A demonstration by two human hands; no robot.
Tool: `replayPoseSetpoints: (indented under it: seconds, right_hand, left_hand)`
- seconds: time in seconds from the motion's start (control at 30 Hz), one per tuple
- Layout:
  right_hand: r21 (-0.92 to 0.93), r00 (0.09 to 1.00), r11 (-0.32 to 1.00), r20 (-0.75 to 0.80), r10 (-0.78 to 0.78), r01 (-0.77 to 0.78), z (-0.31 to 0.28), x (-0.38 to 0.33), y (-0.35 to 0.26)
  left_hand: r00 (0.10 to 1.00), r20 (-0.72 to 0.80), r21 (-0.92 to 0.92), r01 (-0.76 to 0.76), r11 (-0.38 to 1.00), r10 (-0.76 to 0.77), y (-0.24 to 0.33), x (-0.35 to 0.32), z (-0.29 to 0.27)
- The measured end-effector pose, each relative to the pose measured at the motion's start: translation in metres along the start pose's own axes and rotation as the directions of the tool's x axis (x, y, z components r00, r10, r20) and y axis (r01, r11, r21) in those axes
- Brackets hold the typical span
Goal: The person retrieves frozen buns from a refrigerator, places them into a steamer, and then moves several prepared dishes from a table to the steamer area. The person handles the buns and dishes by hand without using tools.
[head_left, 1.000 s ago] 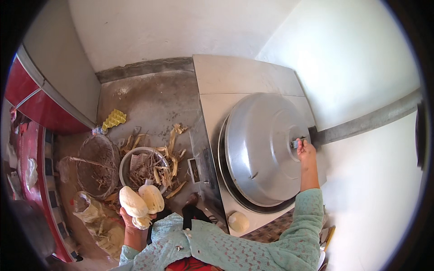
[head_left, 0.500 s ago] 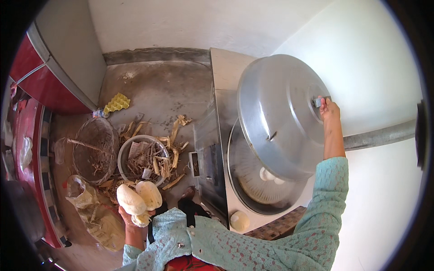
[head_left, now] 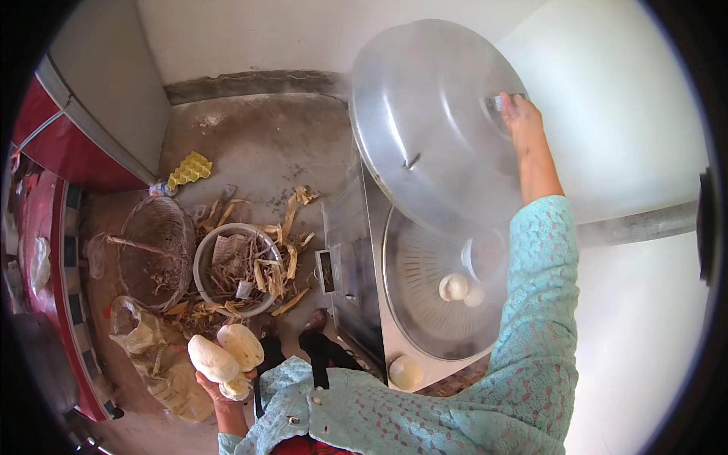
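The right hand (head_left: 519, 114) grips the handle of a large domed metal lid (head_left: 432, 121), tilted above the steel steamer (head_left: 444, 292). Inside the steamer sit two white buns (head_left: 455, 287). Left of the steamer, the left hand (head_left: 224, 379) cradles three pale buns (head_left: 227, 353), near a bowl of husks (head_left: 235, 269) and a wire basket (head_left: 155, 250) on the floor.

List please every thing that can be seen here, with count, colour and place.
Lid: one, grey metal, raised over the steamer.
Steamer: one, metal, at the right, steaming.
Buns inside: about two, white, on its tray.
Bun: one, pale, on the steamer's front edge.
Bowl: one, white, on the floor, full of husks.
Basket: one, wire, left of the bowl.
Egg tray: one, yellow, on the floor.
Left hand: holds pale buns.
Right hand: grips the lid's handle.
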State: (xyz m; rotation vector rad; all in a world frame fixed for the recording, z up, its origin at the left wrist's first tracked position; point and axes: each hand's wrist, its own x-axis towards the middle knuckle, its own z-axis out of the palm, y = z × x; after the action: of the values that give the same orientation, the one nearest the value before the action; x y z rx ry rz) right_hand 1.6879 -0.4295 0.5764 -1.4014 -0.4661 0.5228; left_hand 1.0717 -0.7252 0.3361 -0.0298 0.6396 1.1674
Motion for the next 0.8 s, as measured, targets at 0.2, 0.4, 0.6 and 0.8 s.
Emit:
replayPoseSetpoints:
  seconds: [0.2,0.4,0.6,0.8]
  right_hand:
    - [-0.117,0.998,0.991,0.001,0.066,-0.065,0.021,0.014,0.041]
    - [-0.176,0.986,0.975,0.076,0.149,-0.134,0.04,0.004,0.074]
    - [-0.074,0.982,0.982,0.053,0.179,-0.175,0.03,0.049,0.123]
    - [-0.071,0.98,0.981,0.072,0.183,-0.178,0.013,0.065,0.149]
  left_hand:
    - [0.993,-0.102,0.012,-0.057,0.998,0.057,-0.003,-0.002,0.003]
    - [0.99,-0.131,0.025,-0.051,0.998,0.054,-0.007,0.001,-0.002]
    - [0.987,-0.153,0.023,-0.046,0.999,0.049,-0.011,0.006,-0.004]
    - [0.983,-0.175,0.011,-0.058,0.998,0.059,-0.017,0.012,-0.001]
